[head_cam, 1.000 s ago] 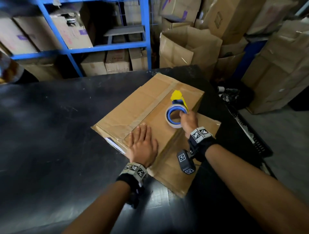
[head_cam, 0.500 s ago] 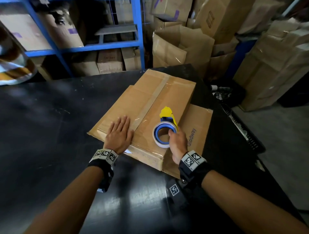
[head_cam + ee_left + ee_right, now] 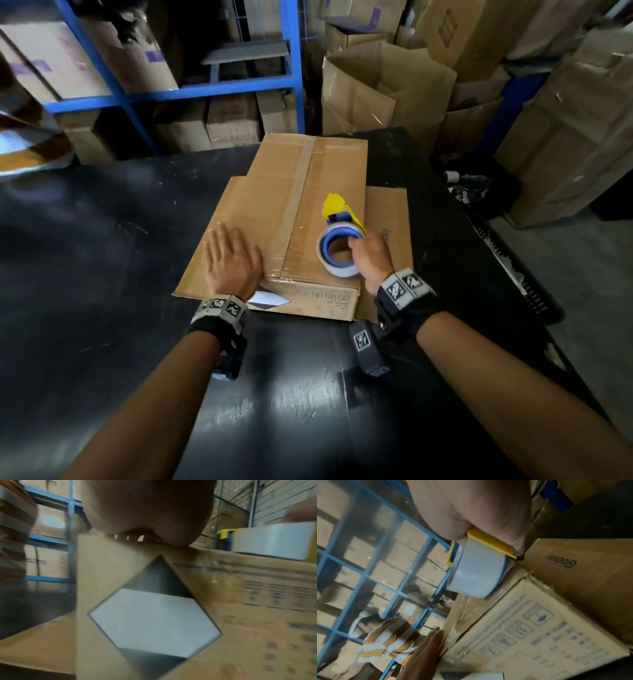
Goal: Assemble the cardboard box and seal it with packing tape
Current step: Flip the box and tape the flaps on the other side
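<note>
- Black table [image 3: 102, 274] runs under both forearms and spreads well out to the left of the left hand; glossy, scuffed.
- Blue shelving [image 3: 291, 68], loaded with cartons, stands beyond the table, ahead of both hands. Loose brown cartons [image 3: 383, 89] are stacked ahead and to the right of the right hand.
- Cardboard box [image 3: 329, 178] lies on the table under both hands, top flaps closed. A strip of clear tape [image 3: 298, 192] runs along the centre seam, passing between the two hands and on away from them.
- Near side wall of the box, below the wrists, carries printed handling symbols; a black-and-white diamond label [image 3: 154, 615] wraps the corner directly under the left wrist.
- A flat cardboard sheet sticks out from beneath the box on the right-hand side; printed lettering on it shows just beyond the right hand.
- Person in a striped brown-and-white top [image 3: 385, 635] shows past the left hand in the right wrist view; blurred.
- Left hand [image 3: 233, 263]: flat, fingers straight and together, palm pressed on the box top near its front left corner, just left of the seam.
- Right hand [image 3: 370, 257]: fingers wrapped around the tape dispenser [image 3: 339, 246], a yellow frame carrying a blue-cored clear roll. The roll rests on the box top right of the seam, close to the front edge.
</note>
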